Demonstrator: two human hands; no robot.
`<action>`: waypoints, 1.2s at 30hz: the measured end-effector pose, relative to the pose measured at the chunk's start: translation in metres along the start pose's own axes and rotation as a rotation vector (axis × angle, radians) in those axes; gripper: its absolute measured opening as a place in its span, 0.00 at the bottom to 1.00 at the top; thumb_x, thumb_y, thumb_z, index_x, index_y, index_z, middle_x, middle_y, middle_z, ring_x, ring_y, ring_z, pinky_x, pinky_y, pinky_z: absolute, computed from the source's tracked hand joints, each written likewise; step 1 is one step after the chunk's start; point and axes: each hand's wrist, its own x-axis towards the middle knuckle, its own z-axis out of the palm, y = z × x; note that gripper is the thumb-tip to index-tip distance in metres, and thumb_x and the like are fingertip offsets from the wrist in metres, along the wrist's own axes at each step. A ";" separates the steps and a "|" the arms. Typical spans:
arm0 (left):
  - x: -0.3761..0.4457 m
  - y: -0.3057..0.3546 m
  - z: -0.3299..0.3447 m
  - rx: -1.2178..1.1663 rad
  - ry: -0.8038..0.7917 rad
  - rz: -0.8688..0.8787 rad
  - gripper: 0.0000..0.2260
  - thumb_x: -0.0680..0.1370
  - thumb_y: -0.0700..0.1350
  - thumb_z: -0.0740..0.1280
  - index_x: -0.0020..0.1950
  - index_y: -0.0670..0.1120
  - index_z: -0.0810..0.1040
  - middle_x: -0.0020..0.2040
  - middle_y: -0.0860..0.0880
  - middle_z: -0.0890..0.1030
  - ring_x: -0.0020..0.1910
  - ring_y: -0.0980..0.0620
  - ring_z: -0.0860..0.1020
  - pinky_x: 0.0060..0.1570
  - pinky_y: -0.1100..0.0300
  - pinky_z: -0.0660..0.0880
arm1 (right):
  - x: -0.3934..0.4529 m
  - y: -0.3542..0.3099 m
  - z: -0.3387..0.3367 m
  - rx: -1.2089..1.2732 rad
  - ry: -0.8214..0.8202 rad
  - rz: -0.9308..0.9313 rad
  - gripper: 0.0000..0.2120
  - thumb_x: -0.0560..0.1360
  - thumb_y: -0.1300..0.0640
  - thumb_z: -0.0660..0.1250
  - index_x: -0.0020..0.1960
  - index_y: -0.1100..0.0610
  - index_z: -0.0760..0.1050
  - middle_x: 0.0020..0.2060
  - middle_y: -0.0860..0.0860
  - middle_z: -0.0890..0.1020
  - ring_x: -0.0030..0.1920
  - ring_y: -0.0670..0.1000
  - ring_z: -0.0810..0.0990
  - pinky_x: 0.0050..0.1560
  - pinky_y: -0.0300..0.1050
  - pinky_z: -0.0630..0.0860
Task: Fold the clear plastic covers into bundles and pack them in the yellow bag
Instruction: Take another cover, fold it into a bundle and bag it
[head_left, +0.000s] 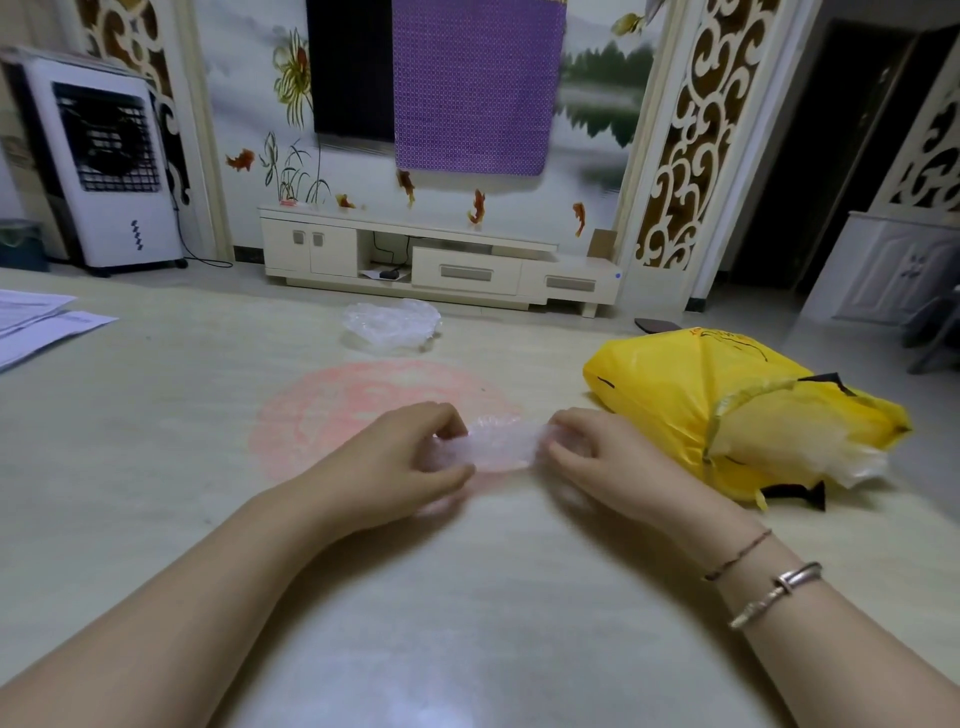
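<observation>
A crinkled clear plastic cover (501, 441), gathered into a narrow strip, is stretched between my two hands just above the table. My left hand (410, 457) pinches its left end with curled fingers and thumb. My right hand (587, 449) grips its right end. A loose pile of more clear plastic covers (392, 323) lies at the far side of the table. The yellow bag (691, 395) lies on its side to the right, its mouth facing right with clear plastic (795, 441) showing inside.
The pale table (156, 441) has a faded pink round patch (332, 410) under and beyond my hands. Printed papers (36, 317) lie at the far left edge. A TV cabinet (441, 260) and a white air cooler (109, 166) stand beyond the table.
</observation>
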 end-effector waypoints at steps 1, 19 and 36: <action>0.001 0.001 0.000 -0.026 0.033 -0.013 0.08 0.76 0.52 0.65 0.45 0.48 0.76 0.41 0.54 0.78 0.41 0.58 0.74 0.43 0.62 0.69 | 0.002 0.003 0.002 0.049 0.015 0.045 0.11 0.78 0.52 0.61 0.42 0.58 0.77 0.38 0.54 0.79 0.40 0.50 0.74 0.45 0.50 0.70; 0.013 0.000 0.012 0.483 0.215 -0.406 0.07 0.79 0.47 0.57 0.55 0.46 0.69 0.49 0.46 0.77 0.47 0.42 0.75 0.44 0.52 0.74 | 0.021 0.005 0.022 -0.261 0.104 0.344 0.14 0.77 0.47 0.62 0.52 0.58 0.70 0.48 0.54 0.77 0.51 0.58 0.75 0.49 0.51 0.70; 0.008 0.040 -0.010 -0.656 -0.156 -0.275 0.21 0.70 0.56 0.70 0.60 0.51 0.79 0.51 0.49 0.84 0.52 0.54 0.82 0.55 0.61 0.77 | -0.005 -0.022 -0.042 1.147 -0.266 0.273 0.07 0.72 0.59 0.70 0.41 0.55 0.72 0.33 0.51 0.77 0.32 0.47 0.75 0.33 0.39 0.75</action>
